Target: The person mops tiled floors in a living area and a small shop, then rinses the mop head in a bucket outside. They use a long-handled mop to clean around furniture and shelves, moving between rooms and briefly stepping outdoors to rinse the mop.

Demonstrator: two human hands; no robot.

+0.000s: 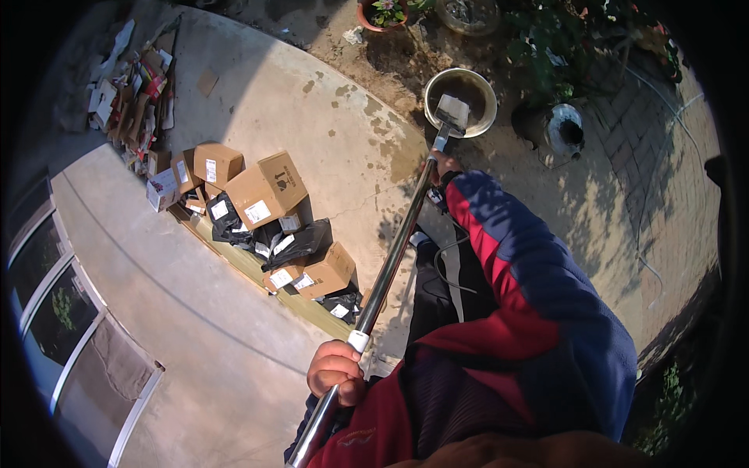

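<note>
A long shiny metal pole [392,264] with a white collar runs from the lower edge up to the far middle. Its pale, flat rectangular head [453,111] rests in a round metal basin [491,117] of dark, murky water; whether it is a mop or a squeegee I cannot tell. Near the lower middle, my left hand [335,373] is wrapped round the pole just below the collar. Farther along, close to the basin, my right hand [446,164] closes on the pole's upper part, its fingers partly hidden by the pole and sleeve.
Cardboard boxes [266,188] and black plastic parcels lie left of the pole. Flattened cardboard [140,101] is heaped farther left. Beyond are a potted plant [382,14] and bare soil. A metal container [565,129] stands right of the basin. Glass panels [59,312] border the left.
</note>
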